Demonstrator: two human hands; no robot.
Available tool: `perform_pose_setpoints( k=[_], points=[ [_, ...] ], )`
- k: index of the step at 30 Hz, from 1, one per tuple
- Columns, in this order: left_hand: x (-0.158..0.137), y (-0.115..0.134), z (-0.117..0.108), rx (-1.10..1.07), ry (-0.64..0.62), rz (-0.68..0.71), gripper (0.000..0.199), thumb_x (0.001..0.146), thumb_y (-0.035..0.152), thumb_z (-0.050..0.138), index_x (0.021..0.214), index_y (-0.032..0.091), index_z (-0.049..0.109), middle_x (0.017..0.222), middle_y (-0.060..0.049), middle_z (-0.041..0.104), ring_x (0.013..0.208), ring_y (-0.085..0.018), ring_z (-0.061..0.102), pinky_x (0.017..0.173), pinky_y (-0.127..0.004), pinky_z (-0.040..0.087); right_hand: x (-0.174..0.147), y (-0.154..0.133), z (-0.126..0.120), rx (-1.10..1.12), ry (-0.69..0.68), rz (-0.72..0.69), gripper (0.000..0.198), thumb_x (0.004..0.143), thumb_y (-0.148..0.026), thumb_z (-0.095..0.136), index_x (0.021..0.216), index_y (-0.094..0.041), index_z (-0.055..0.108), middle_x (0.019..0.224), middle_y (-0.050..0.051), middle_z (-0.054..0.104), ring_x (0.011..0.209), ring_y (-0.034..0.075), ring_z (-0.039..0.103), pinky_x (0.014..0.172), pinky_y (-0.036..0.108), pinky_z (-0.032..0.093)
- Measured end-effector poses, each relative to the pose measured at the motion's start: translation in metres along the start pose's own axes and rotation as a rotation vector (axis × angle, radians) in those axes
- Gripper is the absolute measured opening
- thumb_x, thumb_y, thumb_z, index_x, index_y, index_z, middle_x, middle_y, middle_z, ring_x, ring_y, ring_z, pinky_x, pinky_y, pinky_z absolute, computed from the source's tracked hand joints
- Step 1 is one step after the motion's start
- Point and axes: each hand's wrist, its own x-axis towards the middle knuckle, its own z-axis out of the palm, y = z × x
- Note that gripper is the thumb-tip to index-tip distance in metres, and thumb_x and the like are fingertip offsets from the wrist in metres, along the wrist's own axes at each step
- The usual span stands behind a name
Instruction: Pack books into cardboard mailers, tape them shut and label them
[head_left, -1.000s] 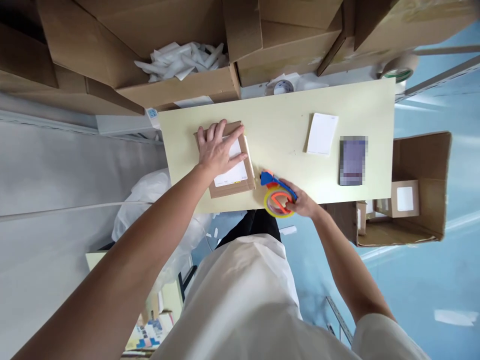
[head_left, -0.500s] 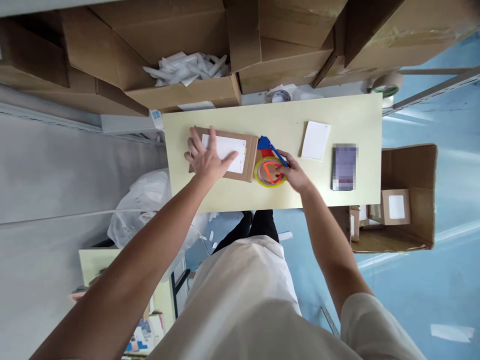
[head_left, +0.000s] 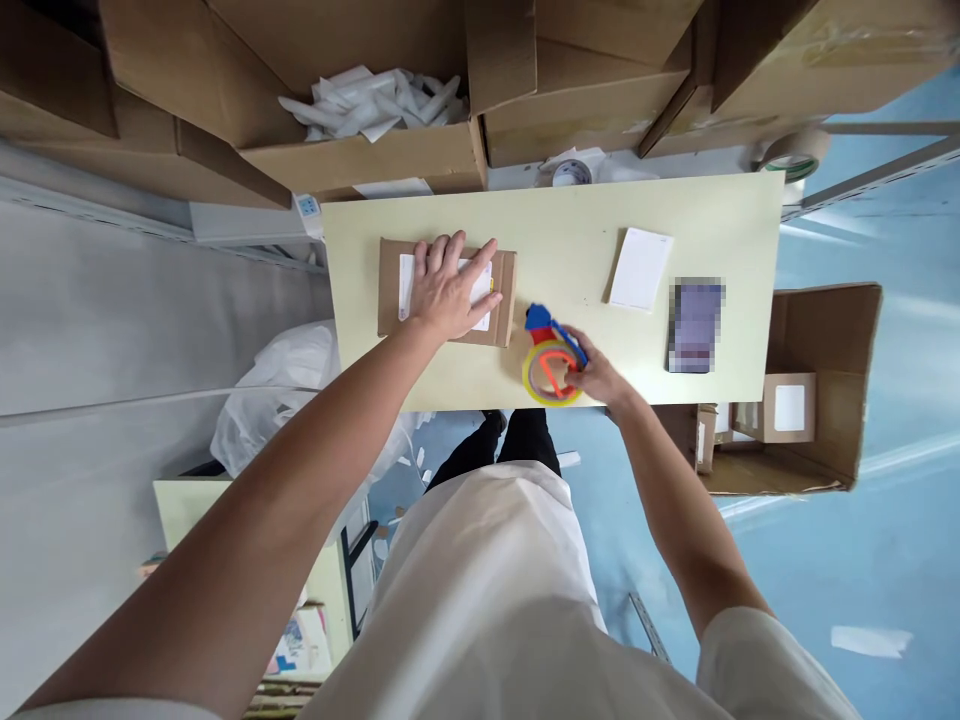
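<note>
A flat brown cardboard box [head_left: 390, 290] with a white label [head_left: 406, 285] on top lies on the left half of the pale table [head_left: 570, 230]. Across that label rests my left hand [head_left: 448, 290], fingers stretched out and pressing on the box. My right hand [head_left: 594, 368] grips a tape dispenser [head_left: 537, 325], blue and red with a yellow-edged roll of tape. The dispenser is held near the table's front edge, to the right of the box and apart from it. The label is partly covered by my left hand.
A stack of white slips [head_left: 640, 268] and a phone with a blurred screen [head_left: 694, 325] lie on the table's right side. Behind stand open cartons, one with white packets [head_left: 379, 100]. A large carton [head_left: 832, 340] holding small boxes stands at the right. Tape rolls [head_left: 571, 173] sit behind the table.
My right hand has drawn the tape dispenser away from the box's right end, toward the table's front edge. My left hand has shifted right across the label. The view has moved slightly.
</note>
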Motion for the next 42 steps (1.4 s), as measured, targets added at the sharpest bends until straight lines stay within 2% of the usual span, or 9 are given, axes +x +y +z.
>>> perform_pose_setpoints(
  k=[4,8,15,20,25,29,33,38,42],
  points=[
    [0.001,0.005,-0.001,-0.041,-0.002,-0.015,0.078,0.083,0.058,0.049,0.151,0.028,0.025,0.156,-0.010,0.026,0.141,-0.040,0.017,0.112,-0.060,0.005,-0.044,0.032,0.038,-0.023,-0.001,0.053,0.086,0.057,-0.009,0.057,0.140,-0.027,0.038,0.108,0.004,0.065,0.086,0.020,0.063,0.081,0.037,0.054],
    [0.003,0.010,-0.001,-0.042,0.044,-0.141,0.074,0.086,0.060,0.040,0.151,0.029,0.024,0.155,-0.010,0.027,0.140,-0.041,0.019,0.111,-0.061,0.008,-0.040,0.032,0.069,0.028,0.059,0.017,0.086,0.060,-0.011,0.056,0.142,-0.028,0.035,0.108,0.004,0.065,0.083,0.018,0.062,0.078,0.035,0.055],
    [-0.015,-0.001,0.003,-0.085,0.023,-0.517,0.092,0.081,0.066,0.041,0.155,0.024,0.008,0.149,-0.018,0.035,0.135,-0.045,0.026,0.103,-0.062,0.027,0.046,-0.036,0.022,0.117,0.112,-0.066,0.080,0.059,-0.015,0.058,0.138,-0.022,0.042,0.122,0.008,0.062,0.104,0.024,0.062,0.090,0.039,0.053],
    [-0.006,-0.007,0.000,-0.043,0.068,-0.236,0.088,0.080,0.070,0.042,0.152,0.024,0.022,0.159,-0.013,0.017,0.143,-0.043,0.010,0.110,-0.063,0.011,0.096,-0.081,-0.014,-0.014,-0.069,-0.067,0.078,0.058,-0.011,0.063,0.134,-0.022,0.049,0.121,0.007,0.064,0.110,0.026,0.059,0.098,0.044,0.050],
    [0.015,-0.005,-0.006,-0.104,0.025,-0.090,0.080,0.082,0.065,0.042,0.151,0.029,0.024,0.160,-0.007,0.018,0.145,-0.039,0.009,0.113,-0.059,0.002,0.103,-0.074,-0.013,-0.010,-0.110,-0.066,0.078,0.062,-0.012,0.064,0.138,-0.024,0.046,0.120,0.005,0.064,0.110,0.025,0.060,0.099,0.044,0.050],
    [0.013,-0.004,-0.005,-0.091,0.028,-0.113,0.080,0.083,0.063,0.043,0.152,0.030,0.021,0.158,-0.005,0.024,0.144,-0.038,0.013,0.114,-0.057,0.003,0.082,-0.055,-0.014,0.017,-0.077,-0.052,0.084,0.061,-0.011,0.063,0.142,-0.024,0.041,0.123,0.005,0.063,0.111,0.023,0.060,0.099,0.042,0.050],
    [0.011,-0.005,-0.002,-0.050,0.043,-0.120,0.079,0.083,0.063,0.041,0.152,0.031,0.020,0.157,-0.005,0.027,0.143,-0.036,0.015,0.115,-0.057,0.003,0.022,-0.019,-0.009,-0.012,-0.080,0.024,0.091,0.057,-0.008,0.062,0.144,-0.025,0.039,0.123,0.006,0.063,0.109,0.025,0.062,0.094,0.041,0.052],
    [0.012,-0.006,0.001,-0.083,0.053,-0.110,0.081,0.082,0.065,0.042,0.152,0.031,0.019,0.156,-0.005,0.027,0.143,-0.037,0.013,0.115,-0.058,0.001,-0.048,0.027,0.024,-0.074,-0.057,0.042,0.089,0.057,-0.008,0.056,0.143,-0.025,0.039,0.124,0.007,0.062,0.111,0.025,0.061,0.096,0.041,0.049],
    [0.015,-0.004,0.001,-0.113,0.058,-0.142,0.082,0.082,0.066,0.041,0.153,0.033,0.017,0.157,-0.004,0.026,0.143,-0.038,0.012,0.114,-0.059,0.002,-0.055,0.036,0.049,-0.019,-0.032,0.018,0.089,0.058,-0.010,0.055,0.144,-0.025,0.036,0.116,0.006,0.064,0.100,0.022,0.064,0.092,0.040,0.052]
  ],
)
